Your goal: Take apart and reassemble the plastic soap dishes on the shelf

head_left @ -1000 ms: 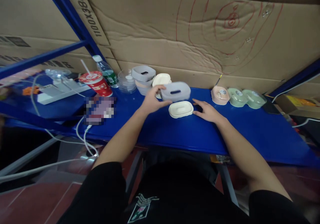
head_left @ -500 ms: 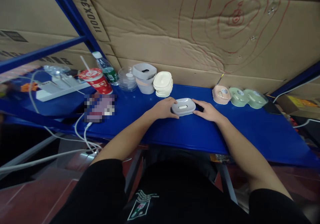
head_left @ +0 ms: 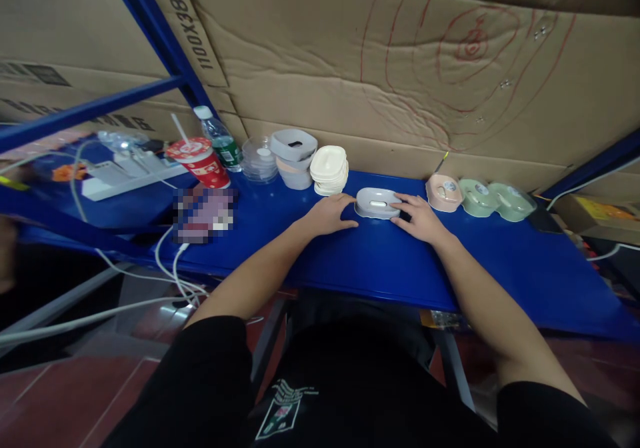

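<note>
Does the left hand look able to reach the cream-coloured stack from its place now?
Probably yes: the left hand is just in front of the cream-coloured stack, and nothing visible stands between them.

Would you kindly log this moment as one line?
left hand: open, beside gray piece; right hand: fingers on gray piece; gray piece: on blue table; cream stack: behind left hand

Two slotted grey pieces [head_left: 365,212], two green containers [head_left: 479,201], one pink container [head_left: 443,199], one cup [head_left: 206,170] and one bottle [head_left: 226,152] show.
</note>
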The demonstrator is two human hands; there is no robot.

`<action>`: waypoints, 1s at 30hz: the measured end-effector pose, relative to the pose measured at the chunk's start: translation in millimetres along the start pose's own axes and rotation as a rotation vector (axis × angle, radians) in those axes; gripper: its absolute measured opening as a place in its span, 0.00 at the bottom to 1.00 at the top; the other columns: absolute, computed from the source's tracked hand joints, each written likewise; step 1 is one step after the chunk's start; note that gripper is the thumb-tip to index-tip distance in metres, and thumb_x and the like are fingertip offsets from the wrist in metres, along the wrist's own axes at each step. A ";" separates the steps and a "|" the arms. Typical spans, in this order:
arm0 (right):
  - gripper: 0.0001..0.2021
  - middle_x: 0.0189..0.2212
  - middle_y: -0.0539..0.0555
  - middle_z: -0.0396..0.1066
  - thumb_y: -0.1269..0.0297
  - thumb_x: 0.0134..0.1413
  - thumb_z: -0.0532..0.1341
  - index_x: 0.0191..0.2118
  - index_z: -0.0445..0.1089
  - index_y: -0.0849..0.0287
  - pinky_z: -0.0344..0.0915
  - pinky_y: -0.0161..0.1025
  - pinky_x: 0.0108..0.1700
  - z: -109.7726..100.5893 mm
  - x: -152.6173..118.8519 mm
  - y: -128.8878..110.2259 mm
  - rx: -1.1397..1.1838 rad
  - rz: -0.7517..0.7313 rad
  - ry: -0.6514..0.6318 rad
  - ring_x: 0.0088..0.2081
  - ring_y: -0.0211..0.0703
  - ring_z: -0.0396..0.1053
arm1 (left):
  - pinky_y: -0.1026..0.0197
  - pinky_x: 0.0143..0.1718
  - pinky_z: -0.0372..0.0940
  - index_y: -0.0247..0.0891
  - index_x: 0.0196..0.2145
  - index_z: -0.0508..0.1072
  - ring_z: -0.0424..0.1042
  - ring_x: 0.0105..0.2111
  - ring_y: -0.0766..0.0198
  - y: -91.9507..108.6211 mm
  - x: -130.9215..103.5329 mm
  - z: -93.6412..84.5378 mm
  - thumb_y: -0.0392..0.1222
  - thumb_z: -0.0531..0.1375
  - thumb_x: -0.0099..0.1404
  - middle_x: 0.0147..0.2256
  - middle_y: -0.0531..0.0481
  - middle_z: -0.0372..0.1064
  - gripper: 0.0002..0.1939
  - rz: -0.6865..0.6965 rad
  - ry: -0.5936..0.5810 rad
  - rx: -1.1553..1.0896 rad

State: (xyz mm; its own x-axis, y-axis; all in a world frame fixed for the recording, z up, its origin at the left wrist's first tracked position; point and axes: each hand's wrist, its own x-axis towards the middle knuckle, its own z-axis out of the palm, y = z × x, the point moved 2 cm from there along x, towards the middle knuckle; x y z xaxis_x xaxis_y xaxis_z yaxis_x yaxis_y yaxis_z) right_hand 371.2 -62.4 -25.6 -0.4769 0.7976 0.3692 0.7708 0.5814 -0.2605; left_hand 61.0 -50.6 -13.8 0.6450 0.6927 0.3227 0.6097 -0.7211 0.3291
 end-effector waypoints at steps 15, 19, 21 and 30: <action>0.24 0.71 0.58 0.66 0.51 0.65 0.68 0.63 0.76 0.48 0.65 0.64 0.71 1.8 -2.8 -20.0 0.246 -0.090 -0.058 0.69 0.62 0.68 | 0.41 0.68 0.64 0.39 0.56 0.75 0.67 0.65 0.41 -134.5 -73.0 -116.9 0.39 0.66 0.61 0.67 0.36 0.58 0.25 -0.825 0.783 0.153; 0.24 0.72 0.57 0.66 0.51 0.65 0.68 0.63 0.75 0.47 0.66 0.65 0.71 -1.6 -3.7 -23.2 0.241 -0.075 -0.073 0.69 0.62 0.68 | 0.37 0.69 0.63 0.40 0.53 0.75 0.66 0.66 0.38 -139.0 -70.4 -108.6 0.41 0.69 0.58 0.68 0.36 0.56 0.25 -0.834 0.716 0.108; 0.24 0.72 0.56 0.66 0.51 0.65 0.68 0.64 0.75 0.46 0.66 0.66 0.70 -2.9 -3.9 -24.0 0.238 -0.073 -0.080 0.69 0.62 0.68 | 0.37 0.70 0.62 0.39 0.50 0.75 0.65 0.66 0.38 -141.3 -68.8 -107.2 0.42 0.69 0.59 0.66 0.36 0.58 0.21 -0.828 0.730 0.088; 0.25 0.72 0.55 0.65 0.51 0.64 0.69 0.64 0.75 0.45 0.65 0.66 0.71 -1.9 -3.6 -22.7 0.250 -0.062 -0.095 0.70 0.62 0.67 | 0.43 0.70 0.60 0.40 0.47 0.73 0.64 0.67 0.43 -148.3 -68.2 -107.9 0.41 0.70 0.60 0.62 0.35 0.63 0.18 -0.886 0.734 0.082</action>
State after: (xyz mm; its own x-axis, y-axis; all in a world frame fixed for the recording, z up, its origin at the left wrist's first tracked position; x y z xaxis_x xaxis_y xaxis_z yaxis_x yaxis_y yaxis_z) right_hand 356.2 -78.7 -19.3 -0.5665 0.7640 0.3090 0.6163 0.6416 -0.4566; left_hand -123.1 10.8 11.1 -0.4312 0.7792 0.4549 0.7600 0.0420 0.6485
